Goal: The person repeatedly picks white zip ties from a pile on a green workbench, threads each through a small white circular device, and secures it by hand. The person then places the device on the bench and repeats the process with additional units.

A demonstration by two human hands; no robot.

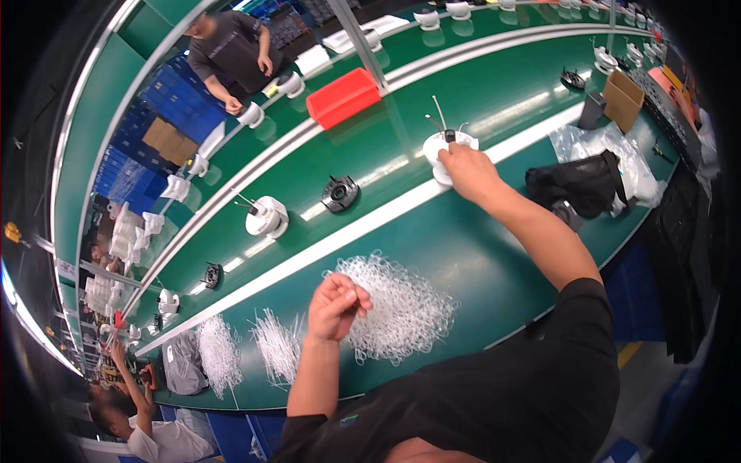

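My right hand [469, 171] reaches out to a round white plastic housing [436, 147] on the green conveyor. Its fingers are closed at the housing's near side, just below a small black part [450, 136] with thin wires sticking up; the fingertips are partly hidden. My left hand [338, 307] is raised beside a heap of clear-white looped plastic ties [401, 309]. Its fingers are curled in a pinch, and whatever they hold is too small to tell. Left of it lie a bundle of straight white ties [276, 347] and another pile of white ties [219, 351].
Along the conveyor stand another white housing [267, 217] with wires and a black round part [340, 194]. A red bin [343, 99] sits beyond. At right lie a black bag [579, 185], plastic bags and a cardboard box [622, 100]. Co-workers sit across and at far left.
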